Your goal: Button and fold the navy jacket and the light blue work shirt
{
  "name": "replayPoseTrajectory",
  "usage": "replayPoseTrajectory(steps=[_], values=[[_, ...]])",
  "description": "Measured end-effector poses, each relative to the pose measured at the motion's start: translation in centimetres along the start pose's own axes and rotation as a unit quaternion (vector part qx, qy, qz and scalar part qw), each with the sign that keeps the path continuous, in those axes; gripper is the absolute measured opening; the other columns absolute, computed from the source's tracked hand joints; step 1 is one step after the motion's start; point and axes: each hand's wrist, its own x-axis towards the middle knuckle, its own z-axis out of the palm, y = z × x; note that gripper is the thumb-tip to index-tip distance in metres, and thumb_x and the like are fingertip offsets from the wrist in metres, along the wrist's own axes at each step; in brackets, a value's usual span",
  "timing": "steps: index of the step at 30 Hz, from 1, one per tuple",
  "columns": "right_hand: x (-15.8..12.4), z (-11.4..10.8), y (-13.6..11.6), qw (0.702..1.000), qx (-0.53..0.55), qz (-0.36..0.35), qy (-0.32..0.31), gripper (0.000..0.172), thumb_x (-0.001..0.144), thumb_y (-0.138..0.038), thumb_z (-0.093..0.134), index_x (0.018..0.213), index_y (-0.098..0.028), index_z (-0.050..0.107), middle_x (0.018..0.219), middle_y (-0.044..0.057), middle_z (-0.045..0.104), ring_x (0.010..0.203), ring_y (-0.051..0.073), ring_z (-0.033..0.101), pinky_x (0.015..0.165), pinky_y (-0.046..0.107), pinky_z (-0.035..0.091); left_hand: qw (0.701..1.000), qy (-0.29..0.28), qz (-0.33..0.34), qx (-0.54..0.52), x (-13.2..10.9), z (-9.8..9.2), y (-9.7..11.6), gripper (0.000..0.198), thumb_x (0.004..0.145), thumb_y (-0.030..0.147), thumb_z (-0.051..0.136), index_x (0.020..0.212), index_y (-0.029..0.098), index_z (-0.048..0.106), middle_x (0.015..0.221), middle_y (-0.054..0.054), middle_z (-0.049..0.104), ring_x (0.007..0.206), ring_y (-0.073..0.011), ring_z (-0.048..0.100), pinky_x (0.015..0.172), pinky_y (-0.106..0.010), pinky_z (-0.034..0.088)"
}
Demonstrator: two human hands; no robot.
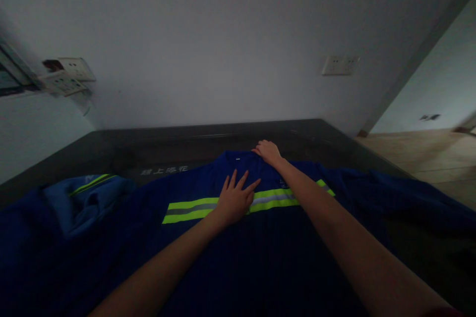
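A dark blue work jacket (208,262) is spread out on a dark surface, with a yellow-green and grey reflective band (189,210) across its chest. My left hand (236,197) lies on the jacket's front over this band, fingers spread and holding nothing. At the right side of the collar (232,157), my right hand (268,151) is closed on the edge of the cloth with its fingers bent. The jacket's sleeves stretch out to both sides. My forearms cover part of the front, and its lower part is very dark.
The dark tabletop (186,141) meets a pale wall (208,49) at its far edge. On the left lies a bunched blue cloth (89,203) with a yellow-green stripe. Wall sockets (340,65) are at right, others (67,79) at left. Tiled floor (416,151) shows at right.
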Motion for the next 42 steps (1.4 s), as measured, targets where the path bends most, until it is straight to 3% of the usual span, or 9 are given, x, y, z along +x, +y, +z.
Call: replayPoseTrajectory(steps=[9, 13, 17, 22, 29, 35, 42], values=[[-1.2, -2.7, -1.5, 0.993, 0.076, 0.059, 0.068, 0.036, 0.099, -0.029, 0.031, 0.107, -0.017, 0.064, 0.109, 0.011, 0.065, 0.105, 0.021, 0.056, 0.088, 0.029, 0.041, 1.0, 0.003, -0.002, -0.003, 0.1, -0.2, 0.1, 0.047, 0.095, 0.038, 0.036, 0.142, 0.041, 0.033, 0.149, -0.001, 0.036, 0.14, -0.0351, 0.021, 0.109, -0.057, 0.025], [-3.1, -2.1, -4.2, 0.993, 0.118, 0.02, 0.0, 0.041, 0.098, -0.035, 0.032, 0.12, -0.014, 0.06, 0.126, 0.014, 0.059, 0.116, 0.024, 0.053, 0.098, 0.034, 0.038, 1.0, 0.008, -0.008, 0.001, 0.1, -0.1, 0.1, 0.048, 0.095, 0.037, 0.036, 0.143, 0.036, 0.034, 0.148, -0.003, 0.038, 0.14, -0.0342, 0.023, 0.109, -0.056, 0.025], [-4.6, -0.2, -5.8, 0.99, 0.131, 0.004, -0.054, 0.054, 0.096, -0.042, 0.035, 0.138, -0.008, 0.043, 0.146, 0.018, 0.037, 0.136, 0.028, 0.032, 0.11, 0.044, 0.024, 1.0, 0.01, -0.016, 0.004, 0.2, -0.1, 0.3, 0.047, 0.093, 0.038, 0.038, 0.139, 0.028, 0.04, 0.148, -0.005, 0.039, 0.14, -0.0326, 0.022, 0.111, -0.054, 0.024], [-5.2, 0.3, -5.6, 0.988, 0.147, -0.01, -0.04, 0.05, 0.098, -0.038, 0.031, 0.14, -0.014, 0.042, 0.149, 0.013, 0.033, 0.139, 0.024, 0.026, 0.112, 0.044, 0.02, 0.999, 0.009, -0.038, -0.003, 0.3, -0.3, 0.4, 0.05, 0.092, 0.037, 0.04, 0.137, 0.016, 0.042, 0.147, -0.01, 0.04, 0.14, -0.0291, 0.024, 0.113, -0.049, 0.025], [-6.1, -1.4, -5.7, 0.988, 0.151, 0.025, 0.019, 0.048, 0.098, -0.038, 0.028, 0.14, -0.019, 0.043, 0.151, 0.01, 0.031, 0.141, 0.025, 0.021, 0.112, 0.053, 0.017, 0.999, 0.024, -0.033, 0.02, 0.3, 0.3, 0.1, 0.054, 0.093, 0.043, 0.035, 0.139, 0.016, 0.041, 0.147, -0.011, 0.039, 0.14, -0.028, 0.024, 0.113, -0.047, 0.024], [-7.4, -0.4, -5.5, 0.99, 0.123, 0.061, -0.036, 0.05, 0.098, -0.044, 0.027, 0.143, -0.025, 0.036, 0.152, 0.008, 0.028, 0.142, 0.027, 0.018, 0.11, 0.057, 0.016, 0.999, 0.015, -0.038, 0.02, 0.4, 0.3, 0.1, 0.056, 0.093, 0.044, 0.033, 0.14, 0.013, 0.04, 0.148, -0.011, 0.037, 0.141, -0.028, 0.023, 0.113, -0.047, 0.024], [-7.6, -0.2, -5.6, 0.991, 0.117, 0.055, -0.021, 0.052, 0.097, -0.046, 0.027, 0.143, -0.023, 0.037, 0.152, 0.009, 0.03, 0.141, 0.029, 0.02, 0.11, 0.057, 0.016, 0.999, 0.007, -0.047, -0.006, 0.3, 0.2, 0.3, 0.061, 0.093, 0.044, 0.034, 0.144, 0.01, 0.031, 0.15, -0.012, 0.033, 0.141, -0.0268, 0.021, 0.114, -0.047, 0.02]])
